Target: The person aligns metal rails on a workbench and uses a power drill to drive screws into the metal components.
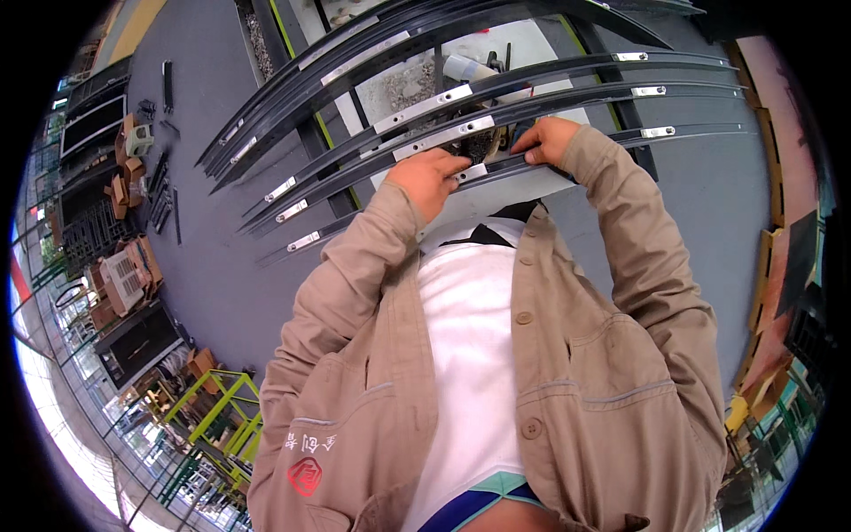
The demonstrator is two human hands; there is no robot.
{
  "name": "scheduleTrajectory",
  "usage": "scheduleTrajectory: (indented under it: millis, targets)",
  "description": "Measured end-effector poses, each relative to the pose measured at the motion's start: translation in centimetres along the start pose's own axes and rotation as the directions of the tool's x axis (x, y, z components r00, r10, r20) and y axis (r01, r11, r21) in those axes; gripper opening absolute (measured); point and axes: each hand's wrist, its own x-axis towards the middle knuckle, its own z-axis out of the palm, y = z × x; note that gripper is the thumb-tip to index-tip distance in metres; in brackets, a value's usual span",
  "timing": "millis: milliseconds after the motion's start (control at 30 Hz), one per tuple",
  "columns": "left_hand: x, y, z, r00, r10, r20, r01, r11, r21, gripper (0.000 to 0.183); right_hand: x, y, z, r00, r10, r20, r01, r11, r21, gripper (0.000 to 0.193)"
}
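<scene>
Across the front of the work area runs the nearest long dark metal rail (612, 142), slightly curved, with a silver plate (476, 171) at its middle. My left hand (427, 182) is closed over this rail, its fingertips at the plate's left end. Farther right, my right hand (551, 142) bends its thumb and fingers around the same rail; its far fingers are partly hidden. Just beyond lies a similar rail (567, 108) with a longer silver plate (448, 135) that has holes. Small silver brackets (658, 132) sit toward the rails' ends.
More dark rails (355, 66) lie farther off on dark supports with green edges. Behind my hands are a pale board (523, 40), a whitish cylinder (465, 68) and a pile of small metal parts (408, 89). Cardboard boxes (120, 189) and a yellow-green frame (217, 403) stand at left.
</scene>
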Motion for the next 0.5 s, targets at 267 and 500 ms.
scheduleTrajectory:
  millis: [267, 500]
  targets:
    - [3.1, 3.7, -1.8, 0.946, -0.078, 0.316, 0.003, 0.973, 0.231, 0.049, 0.4, 1.6, 0.6, 0.996, -0.063, -0.068, 0.064, 0.998, 0.009, 0.035]
    - [3.8, 5.1, -1.8, 0.946, -0.103, 0.306, 0.033, 0.974, 0.224, 0.041, 0.9, 2.3, 0.6, 0.989, -0.137, -0.054, 0.135, 0.990, -0.032, 0.035]
